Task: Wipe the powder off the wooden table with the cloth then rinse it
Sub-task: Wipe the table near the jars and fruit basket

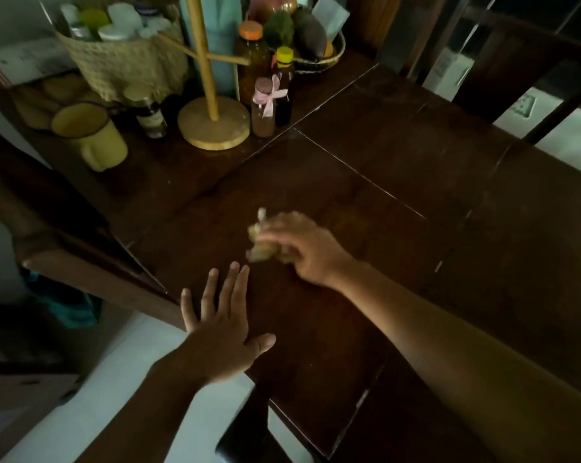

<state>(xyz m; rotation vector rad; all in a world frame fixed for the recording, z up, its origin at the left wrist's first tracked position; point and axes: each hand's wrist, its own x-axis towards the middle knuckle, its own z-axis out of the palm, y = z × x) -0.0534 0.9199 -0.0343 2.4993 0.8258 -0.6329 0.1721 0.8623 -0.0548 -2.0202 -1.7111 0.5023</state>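
A dark wooden table [366,208] fills the middle of the head view. My right hand [307,252] is over its centre, blurred by motion, gripping a crumpled beige cloth [260,240] that touches the tabletop. My left hand [220,329] lies flat near the table's left edge, fingers straight and spread, holding nothing. I cannot make out any powder on the dark wood.
At the back left stand a yellow enamel mug [88,135], a wooden stand on a round base [214,125], several jars and bottles [269,91], a woven basket [122,58] and a fruit basket [302,35]. A dark chair [529,71] is at the far right.
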